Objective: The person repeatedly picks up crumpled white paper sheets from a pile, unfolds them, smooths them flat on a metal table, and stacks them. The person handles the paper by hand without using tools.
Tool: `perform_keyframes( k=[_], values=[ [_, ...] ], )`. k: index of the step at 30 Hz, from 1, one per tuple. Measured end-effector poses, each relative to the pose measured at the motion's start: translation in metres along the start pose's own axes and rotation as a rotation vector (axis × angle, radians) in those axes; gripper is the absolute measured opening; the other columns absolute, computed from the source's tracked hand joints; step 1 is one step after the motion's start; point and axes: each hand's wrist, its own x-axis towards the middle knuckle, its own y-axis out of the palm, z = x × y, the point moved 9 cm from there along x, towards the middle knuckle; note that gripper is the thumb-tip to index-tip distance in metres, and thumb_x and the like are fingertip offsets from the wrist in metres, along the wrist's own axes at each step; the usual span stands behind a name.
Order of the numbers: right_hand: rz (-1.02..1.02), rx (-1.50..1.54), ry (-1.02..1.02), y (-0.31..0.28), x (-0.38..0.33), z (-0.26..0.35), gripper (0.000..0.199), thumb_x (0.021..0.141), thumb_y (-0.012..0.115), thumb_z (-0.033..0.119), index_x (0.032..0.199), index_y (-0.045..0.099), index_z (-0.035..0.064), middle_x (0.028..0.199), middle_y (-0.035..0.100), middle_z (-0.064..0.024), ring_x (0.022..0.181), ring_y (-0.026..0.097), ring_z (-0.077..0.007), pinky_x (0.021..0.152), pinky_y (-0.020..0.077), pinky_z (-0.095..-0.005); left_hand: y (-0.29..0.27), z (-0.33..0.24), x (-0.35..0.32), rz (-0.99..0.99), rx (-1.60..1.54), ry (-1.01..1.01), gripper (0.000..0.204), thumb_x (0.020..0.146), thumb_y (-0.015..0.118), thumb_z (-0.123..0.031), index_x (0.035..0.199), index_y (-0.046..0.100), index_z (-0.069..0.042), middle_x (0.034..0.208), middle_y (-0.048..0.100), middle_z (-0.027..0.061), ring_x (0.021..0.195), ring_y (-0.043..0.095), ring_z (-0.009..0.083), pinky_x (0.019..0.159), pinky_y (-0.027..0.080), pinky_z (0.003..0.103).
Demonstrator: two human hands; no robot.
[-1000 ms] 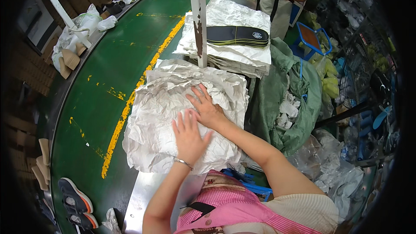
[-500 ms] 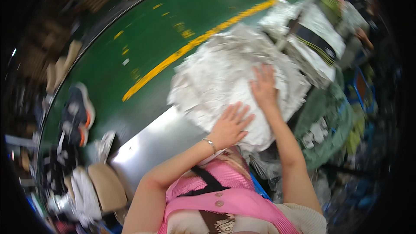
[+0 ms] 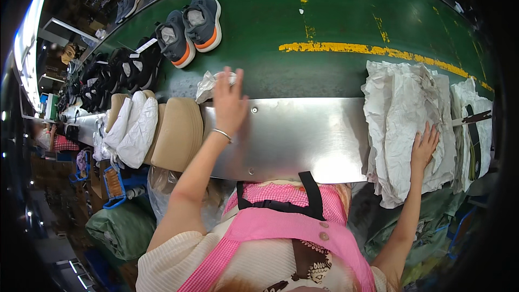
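Note:
My right hand lies flat, fingers stretched out, on a thick stack of creased white paper sheets at the right end of the steel plate. My left hand is over the left part of the plate with its fingers extended and nothing visibly held. Just beyond it is a small crumpled piece of white paper, partly hidden behind the fingers; I cannot tell whether they touch it. Below that hand to the left, beige padded shapes stand in a row, with white paper-wrapped ones beside them.
A bare steel plate edges the green belt-like surface. Two grey-and-orange sneakers stand on it at far left, with several black shoes nearby. More white sheets with a dark strap are at far right. A green sack sits below left.
The view has swung left. My left hand has left the white paper stack and reached over to the crumpled piece near the shoes. My right hand is still on the stack.

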Motion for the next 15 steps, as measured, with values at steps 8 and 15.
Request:
perform_keyframes(
  k=[8, 15],
  values=[
    [0.229, 0.152, 0.019, -0.058, 0.041, 0.001, 0.048, 0.096, 0.059, 0.020, 0.143, 0.052, 0.0152, 0.150, 0.044, -0.0160, 0.139, 0.037, -0.0373, 0.115, 0.0300, -0.0483, 0.011, 0.102, 0.012, 0.085, 0.158, -0.227, 0.051, 0.081, 0.072, -0.011, 0.129, 0.058, -0.012, 0.114, 0.055, 0.0120, 0.106, 0.055, 0.0329, 0.087, 0.050, 0.045],
    [0.359, 0.068, -0.239, -0.059, -0.022, 0.151, 0.059, 0.092, 0.062, 0.035, 0.146, 0.048, 0.0170, 0.148, 0.047, -0.0162, 0.140, 0.037, -0.0389, 0.114, 0.0259, -0.0551, -0.013, 0.001, 0.022, -0.019, -0.544, -0.215, 0.030, 0.085, 0.070, -0.017, 0.114, 0.065, -0.010, 0.099, 0.058, 0.0121, 0.089, 0.059, 0.0341, 0.076, 0.049, 0.040]
  ],
)
